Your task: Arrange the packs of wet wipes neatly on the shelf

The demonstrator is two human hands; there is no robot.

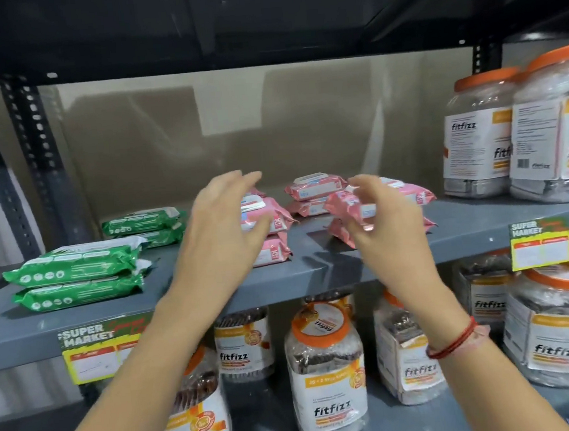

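Pink packs of wet wipes lie in small stacks on the grey shelf (466, 230). One stack (274, 230) sits at the centre, another (312, 192) further back, and a third (415, 197) to the right. Green packs form a front stack (74, 271) and a rear stack (146, 224) at the left. My left hand (222, 227) hovers with fingers spread over the centre pink stack, touching or just above it. My right hand (383, 220) pinches the near end of a pink pack (340, 203) on top of the right stack, tilting it up.
Clear fitfizz jars (516, 129) with orange lids stand at the shelf's right end. More such jars (324, 370) fill the lower shelf. Yellow price tags (540, 244) hang on the shelf's front lip. A dark perforated upright (36, 147) rises at the left.
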